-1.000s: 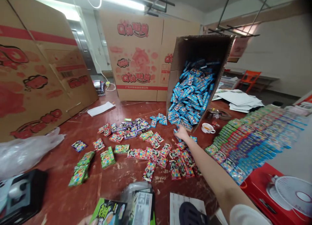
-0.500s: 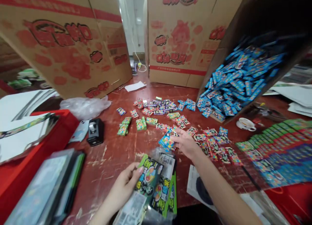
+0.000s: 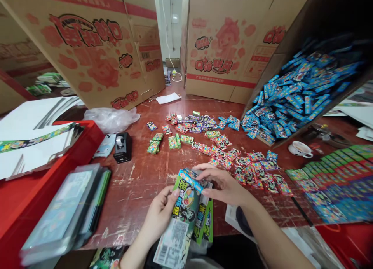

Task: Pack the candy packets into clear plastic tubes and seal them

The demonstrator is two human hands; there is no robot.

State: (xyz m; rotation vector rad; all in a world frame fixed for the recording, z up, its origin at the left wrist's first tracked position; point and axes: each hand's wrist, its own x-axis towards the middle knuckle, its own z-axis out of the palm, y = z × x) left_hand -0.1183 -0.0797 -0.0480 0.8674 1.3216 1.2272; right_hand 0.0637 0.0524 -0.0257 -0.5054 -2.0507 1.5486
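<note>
My left hand (image 3: 159, 216) grips a green printed bag (image 3: 186, 206) from its left side, low at the table's near edge. My right hand (image 3: 224, 185) pinches a small blue packet (image 3: 190, 177) at the bag's top opening. Beyond the hands, several small colourful packets (image 3: 247, 172) lie scattered on the red-brown table (image 3: 140, 183). A tipped cardboard box (image 3: 309, 35) at the upper right spills a heap of blue packets (image 3: 288, 98).
Rows of sorted packets (image 3: 329, 179) line the right side. A white cup (image 3: 300, 148) stands by the tipped box. A black tape dispenser (image 3: 121, 146), a phone (image 3: 106, 144), a plastic bag (image 3: 110, 119), a red crate (image 3: 43, 175) and large cartons (image 3: 87, 43) stand to the left and behind.
My right hand drew back from the scattered packets with a blue packet and brought it to the top of the green bag. My left hand raised the bag. The view tilted down.
</note>
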